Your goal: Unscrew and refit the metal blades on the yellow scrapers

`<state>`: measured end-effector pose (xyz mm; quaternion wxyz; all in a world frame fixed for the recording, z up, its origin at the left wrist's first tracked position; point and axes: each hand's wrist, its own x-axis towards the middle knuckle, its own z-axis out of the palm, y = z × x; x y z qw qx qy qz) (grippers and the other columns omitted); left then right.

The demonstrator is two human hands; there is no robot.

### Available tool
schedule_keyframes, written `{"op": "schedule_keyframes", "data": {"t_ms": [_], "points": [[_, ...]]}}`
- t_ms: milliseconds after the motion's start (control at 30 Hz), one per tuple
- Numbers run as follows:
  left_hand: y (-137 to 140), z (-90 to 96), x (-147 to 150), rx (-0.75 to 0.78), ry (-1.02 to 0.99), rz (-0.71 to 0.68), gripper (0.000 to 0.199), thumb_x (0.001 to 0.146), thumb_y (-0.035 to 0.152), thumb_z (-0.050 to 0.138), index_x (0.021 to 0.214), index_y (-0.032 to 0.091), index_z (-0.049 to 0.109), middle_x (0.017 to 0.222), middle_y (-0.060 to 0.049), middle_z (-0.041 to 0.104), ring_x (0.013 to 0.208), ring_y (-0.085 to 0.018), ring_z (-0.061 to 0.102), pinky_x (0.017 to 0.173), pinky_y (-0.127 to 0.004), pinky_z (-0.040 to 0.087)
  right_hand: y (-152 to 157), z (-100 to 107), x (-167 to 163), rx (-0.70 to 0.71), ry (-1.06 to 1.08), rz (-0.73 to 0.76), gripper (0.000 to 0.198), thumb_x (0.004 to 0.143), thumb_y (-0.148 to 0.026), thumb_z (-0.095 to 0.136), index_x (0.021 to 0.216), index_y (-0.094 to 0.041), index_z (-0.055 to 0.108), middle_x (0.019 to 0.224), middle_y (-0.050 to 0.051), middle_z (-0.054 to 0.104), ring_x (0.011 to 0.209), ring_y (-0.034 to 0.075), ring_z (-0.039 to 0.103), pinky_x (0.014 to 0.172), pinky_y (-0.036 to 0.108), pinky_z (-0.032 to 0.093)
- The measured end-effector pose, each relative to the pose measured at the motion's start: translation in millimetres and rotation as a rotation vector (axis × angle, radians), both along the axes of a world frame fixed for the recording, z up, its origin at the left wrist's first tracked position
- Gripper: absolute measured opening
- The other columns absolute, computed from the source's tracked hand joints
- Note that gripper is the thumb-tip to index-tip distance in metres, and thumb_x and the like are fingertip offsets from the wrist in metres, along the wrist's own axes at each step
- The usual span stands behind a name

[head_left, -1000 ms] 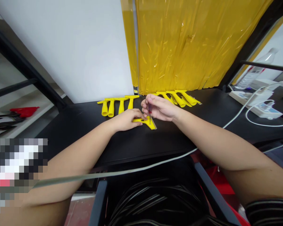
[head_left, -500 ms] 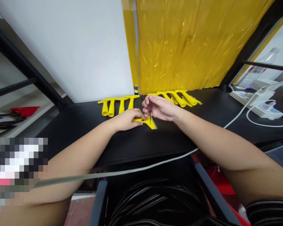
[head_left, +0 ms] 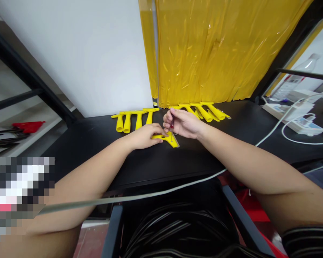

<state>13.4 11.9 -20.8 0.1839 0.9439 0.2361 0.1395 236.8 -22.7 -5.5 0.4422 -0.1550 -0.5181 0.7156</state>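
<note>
My left hand [head_left: 148, 136] is closed on the handle of a yellow scraper [head_left: 173, 142], which lies on the black table with its metal blade edge facing right. In my right hand [head_left: 183, 122] a screwdriver [head_left: 172, 127] with a dark red handle is held upright between the fingers. Its thin shaft points down, and the tip meets the scraper's head near a small screw, too small to make out clearly. Behind my left hand stands a row of yellow scrapers [head_left: 127, 122]. More yellow scrapers [head_left: 204, 111], some showing a blade, lie beyond my right hand.
A white board [head_left: 97, 57] and a yellow wrapped panel [head_left: 210, 53] border the table [head_left: 150, 165] at the back. White power strips [head_left: 298, 120] and a plastic bottle [head_left: 294, 79] stand at the right. A pale cable [head_left: 161, 193] hangs across the front, over my left forearm.
My right fingers have shifted slightly around the screwdriver handle, its tip staying on the scraper. My left hand and the scraper have not visibly moved.
</note>
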Motion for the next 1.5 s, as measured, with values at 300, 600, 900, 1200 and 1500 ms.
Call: {"op": "schedule_keyframes", "data": {"t_ms": [300,600,900,1200,1500], "points": [[0.7,-1.3,-0.3,-0.008,0.006,0.012,0.027,0.094,0.03,0.072,0.119,0.022,0.077,0.122,-0.01,0.071,0.118,-0.025,0.067,0.109,-0.042,0.052,-4.3,0.7,-0.5,0.039,0.009,0.008,0.033,0.097,-0.04,0.075,0.088,-0.022,0.05,0.08,-0.004,0.055,0.071,0.012,0.055,0.071,0.028,0.054],[1.7,-3.8,-1.7,-0.014,-0.002,0.027,0.032,0.094,0.031,0.071,0.125,0.023,0.076,0.126,-0.01,0.071,0.117,-0.026,0.068,0.11,-0.043,0.052,-4.5,2.5,0.4,0.004,-0.04,0.058,0.028,0.106,-0.051,0.059,0.098,-0.024,0.052,0.063,-0.009,0.04,0.055,0.011,0.039,0.066,0.028,0.052],[-1.4,1.1,0.3,-0.012,0.005,0.003,0.026,0.094,0.029,0.071,0.119,0.022,0.077,0.118,-0.01,0.072,0.111,-0.024,0.068,0.105,-0.041,0.053,-6.3,2.8,4.8,0.026,0.012,0.008,0.038,0.091,-0.036,0.082,0.091,-0.023,0.046,0.091,-0.005,0.055,0.066,0.008,0.047,0.069,0.028,0.054],[-0.9,0.9,0.6,-0.01,0.011,0.005,0.027,0.095,0.032,0.07,0.118,0.021,0.077,0.119,-0.01,0.072,0.113,-0.026,0.068,0.106,-0.041,0.053,-0.2,-0.7,2.5,0.009,-0.01,-0.045,0.035,0.095,-0.047,0.076,0.091,-0.021,0.054,0.088,-0.003,0.054,0.073,0.011,0.054,0.07,0.027,0.055],[-4.4,4.4,2.4,0.024,-0.002,0.009,0.027,0.096,0.029,0.07,0.121,0.021,0.077,0.119,-0.011,0.071,0.11,-0.025,0.069,0.104,-0.041,0.053,-0.2,2.5,1.7,0.041,0.023,-0.105,0.032,0.092,-0.039,0.081,0.084,-0.019,0.057,0.087,-0.002,0.056,0.076,0.012,0.054,0.071,0.027,0.055]]}}
